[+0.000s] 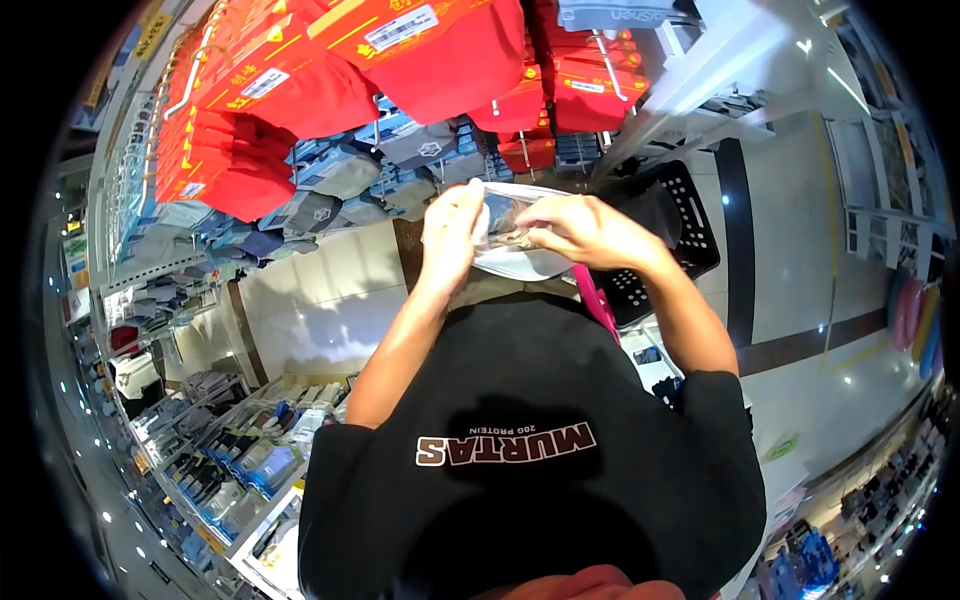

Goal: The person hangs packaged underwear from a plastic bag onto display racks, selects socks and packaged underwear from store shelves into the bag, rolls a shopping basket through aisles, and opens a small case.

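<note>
In front of my chest, a white open-topped pouch [522, 268] shows a bluish and tan inside, too small to make out clearly. My left hand [453, 228] is closed on its left edge, fingers pinched together. Over the opening on the right side, my right hand [590, 232] has its thumb and fingers bent together at the tan part inside. What lies between those fingertips is hidden. Just below and beyond the right wrist is a black perforated basket [690, 215] with a pink strip [597, 303] beside it.
Red packs [430, 65] with barcode labels hang on hooks ahead. Under them hang grey and blue packs [345, 172]. A white upright frame [690, 80] stands at the right. Low display bins [265, 465] hold folded goods at the lower left.
</note>
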